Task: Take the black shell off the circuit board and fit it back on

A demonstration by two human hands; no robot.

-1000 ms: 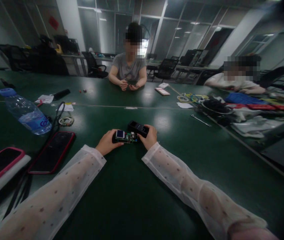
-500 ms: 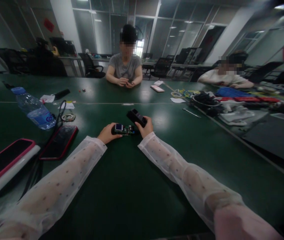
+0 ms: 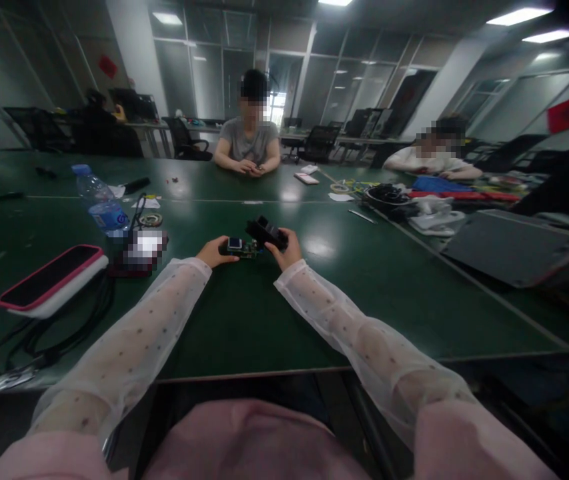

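Evidently, the step in hand is the handling of a small device in two parts: a board (image 3: 250, 251) and a black shell (image 3: 267, 231). Both are at the middle of the green table (image 3: 244, 320), in front of the wearer.

The left hand (image 3: 214, 252) is clamped on the board's left end, thumb along the near edge; the board's small screen (image 3: 235, 244) faces up. The right hand (image 3: 290, 250) grips the shell by its right end, holding it tilted above the board's right end. Whether shell and board touch cannot be determined. The hands are apart, one to each part.

In my judgement, the next move calls for a steady left hold and a controlled right wrist, keeping the shell's edge off the exposed components.

Noted nearby, to the left: a bottle (image 3: 104, 203) and a pink-rimmed phone (image 3: 54, 273). To the right, beyond the hands, lies a wrench (image 3: 363, 216).
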